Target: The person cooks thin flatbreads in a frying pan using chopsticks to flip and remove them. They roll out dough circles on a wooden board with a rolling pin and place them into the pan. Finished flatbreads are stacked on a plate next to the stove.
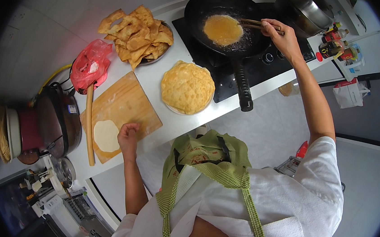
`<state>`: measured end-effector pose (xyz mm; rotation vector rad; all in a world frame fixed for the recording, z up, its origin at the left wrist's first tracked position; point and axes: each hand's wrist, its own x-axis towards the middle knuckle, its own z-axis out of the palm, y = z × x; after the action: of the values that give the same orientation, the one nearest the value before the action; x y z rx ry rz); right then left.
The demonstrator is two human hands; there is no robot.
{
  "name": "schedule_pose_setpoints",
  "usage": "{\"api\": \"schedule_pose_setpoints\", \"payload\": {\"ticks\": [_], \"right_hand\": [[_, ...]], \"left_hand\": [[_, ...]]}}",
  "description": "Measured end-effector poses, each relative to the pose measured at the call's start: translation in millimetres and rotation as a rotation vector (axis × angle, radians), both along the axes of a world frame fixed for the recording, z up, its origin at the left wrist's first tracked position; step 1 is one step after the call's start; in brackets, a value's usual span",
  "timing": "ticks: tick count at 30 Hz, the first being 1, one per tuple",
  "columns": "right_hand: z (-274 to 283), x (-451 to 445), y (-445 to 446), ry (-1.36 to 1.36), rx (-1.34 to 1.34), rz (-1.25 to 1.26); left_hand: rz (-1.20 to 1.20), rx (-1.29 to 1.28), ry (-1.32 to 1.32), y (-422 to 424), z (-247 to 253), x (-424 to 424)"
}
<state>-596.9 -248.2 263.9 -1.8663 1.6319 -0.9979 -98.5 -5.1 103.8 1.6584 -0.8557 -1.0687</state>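
Note:
My right hand (280, 36) grips a pair of wooden chopsticks (252, 23), whose tips touch the right edge of a round golden flatbread (223, 30) frying in bubbling oil in a black wok (200, 4). Over the near right part of a floured wooden board (126, 96) is my left hand (129, 137), its fingers curled; whether they pinch anything I cannot tell. Just left of that hand lies a flat round of pale raw dough (106, 136). A wooden rolling pin (91, 126) lies along the board's left side.
Fried flatbreads (188, 88) are stacked on a plate between board and cooktop (225, 84). Behind, a metal bowl holds fried dough pieces (138, 36), beside a red plastic bag (91, 62). The wok handle (242, 85) juts over the counter edge. A metal pot (304, 11) and bottles (333, 48) stand right.

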Motion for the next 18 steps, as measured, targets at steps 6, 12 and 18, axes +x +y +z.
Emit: {"api": "schedule_pose_setpoints", "payload": {"ticks": [6, 12, 18], "right_hand": [[-5.2, -7.1, 12.5, -0.016, 0.015, 0.006], [6.7, 6.5, 48.0, 0.087, -0.066, -0.039], [6.1, 54.6, 94.9, 0.166, -0.246, -0.138]], "left_hand": [[-0.022, -0.020, -0.001, 6.6, 0.9, -0.1], [-0.084, -0.027, -0.082, 5.2, 1.1, 15.0], [-0.143, -0.090, -0.067, 19.6, 2.0, 55.8]]}}
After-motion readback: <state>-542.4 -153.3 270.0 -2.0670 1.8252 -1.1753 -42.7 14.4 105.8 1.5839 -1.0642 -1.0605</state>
